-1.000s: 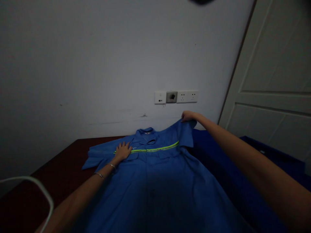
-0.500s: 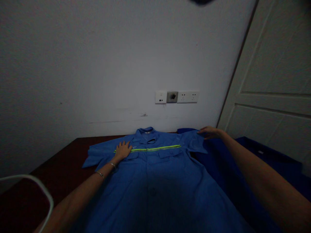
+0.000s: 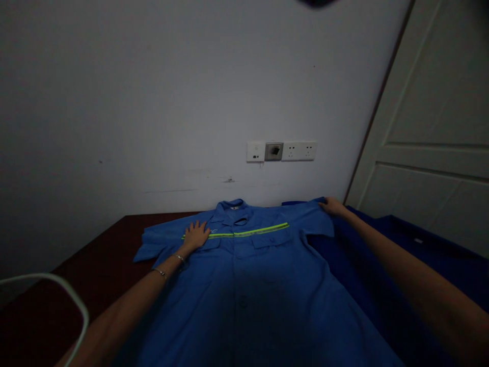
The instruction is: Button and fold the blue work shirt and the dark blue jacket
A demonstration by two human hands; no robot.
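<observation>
A blue short-sleeved work shirt point(image 3: 263, 265) lies spread out front side up, its collar toward the wall and a yellow-green stripe across the chest. My left hand point(image 3: 196, 236) rests flat with spread fingers on the chest, over the stripe's left end. At the far right, my right hand point(image 3: 331, 206) pinches the top edge of the sleeve near its cuff. The sleeve is drawn out straight to the side. A dark shadow covers the lower front of the shirt.
Beneath the shirt is a dark red-brown tabletop point(image 3: 95, 255). Darker blue cloth point(image 3: 401, 244) lies at the right. A white wall with sockets point(image 3: 298, 151) rises behind, beside a pale panelled door point(image 3: 431, 132). A white cable point(image 3: 72, 293) loops at lower left.
My right hand has moved outward and slightly up, pulling the sleeve straighter and smoothing its folds. My left hand stays on the chest. The view has shifted slightly.
</observation>
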